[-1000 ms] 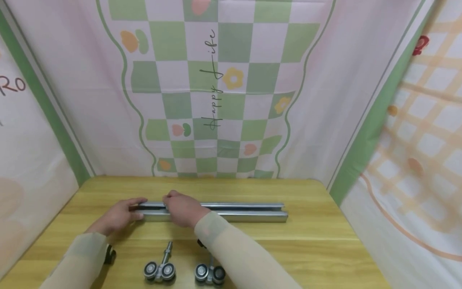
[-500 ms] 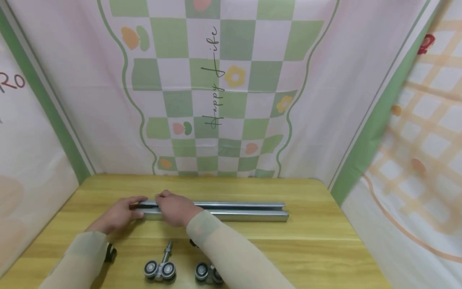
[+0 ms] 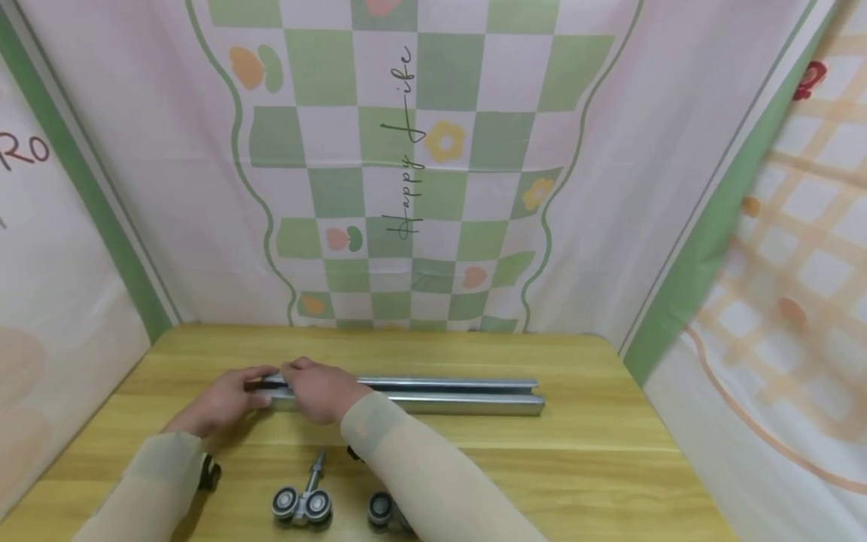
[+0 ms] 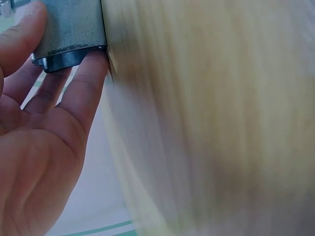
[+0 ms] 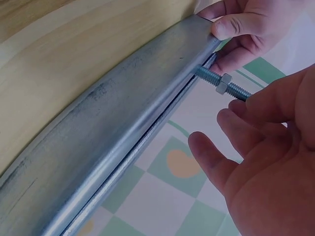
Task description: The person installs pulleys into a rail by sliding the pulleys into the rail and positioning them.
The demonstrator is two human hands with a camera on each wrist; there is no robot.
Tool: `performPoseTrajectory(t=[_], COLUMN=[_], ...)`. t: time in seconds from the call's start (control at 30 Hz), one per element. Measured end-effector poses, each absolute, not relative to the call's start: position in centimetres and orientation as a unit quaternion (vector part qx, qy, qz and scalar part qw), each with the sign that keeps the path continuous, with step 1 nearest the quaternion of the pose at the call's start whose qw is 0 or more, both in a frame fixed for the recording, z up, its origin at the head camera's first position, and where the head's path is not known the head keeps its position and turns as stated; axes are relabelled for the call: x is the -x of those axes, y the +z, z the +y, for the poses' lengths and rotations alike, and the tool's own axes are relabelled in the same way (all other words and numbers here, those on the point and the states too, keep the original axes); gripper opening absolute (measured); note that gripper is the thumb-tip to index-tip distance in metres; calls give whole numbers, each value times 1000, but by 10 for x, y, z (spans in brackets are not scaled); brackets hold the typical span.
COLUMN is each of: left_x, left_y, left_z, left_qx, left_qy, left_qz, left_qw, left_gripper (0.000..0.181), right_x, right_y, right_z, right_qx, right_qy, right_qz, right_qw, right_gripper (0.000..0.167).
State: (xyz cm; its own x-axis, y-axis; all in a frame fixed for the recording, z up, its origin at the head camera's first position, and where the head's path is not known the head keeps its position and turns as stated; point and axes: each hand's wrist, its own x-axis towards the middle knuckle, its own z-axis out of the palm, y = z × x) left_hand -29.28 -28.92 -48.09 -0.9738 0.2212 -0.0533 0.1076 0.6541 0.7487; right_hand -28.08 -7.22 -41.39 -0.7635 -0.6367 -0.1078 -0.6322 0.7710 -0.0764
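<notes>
Wood-grain table [image 3: 576, 467]: metal rail [image 3: 460, 406], two wheeled trolleys [image 3: 302, 509].

In the head view, the right sleeve [image 3: 436, 470] covers most of one roller [image 3: 381, 510]; a small black thing [image 3: 354, 452] beside it shows too little to identify. The inner end of the bolt [image 5: 209, 75] is hidden by the rail [image 5: 123, 108], which runs out of the right wrist view. The left wrist view blurs the worktop [image 4: 211, 98].

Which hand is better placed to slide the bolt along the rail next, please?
Probably the right hand: it pinches the bolt, which sticks out of the rail. The left hand holds the rail's end, so it seems better for steadying.
</notes>
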Motion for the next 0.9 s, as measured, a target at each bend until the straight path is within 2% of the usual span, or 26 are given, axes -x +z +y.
performPoseTrajectory(t=[0.9], left_x=[295], left_y=[-483], left_z=[-291], left_qx=[-98], left_qy=[401], left_qz=[909], left_qw=[63], left_gripper=[63], right_x=[280], right_y=[-419], right_z=[-96], right_qx=[320], right_qy=[-2], right_qz=[944], right_qw=[87], right_gripper=[63])
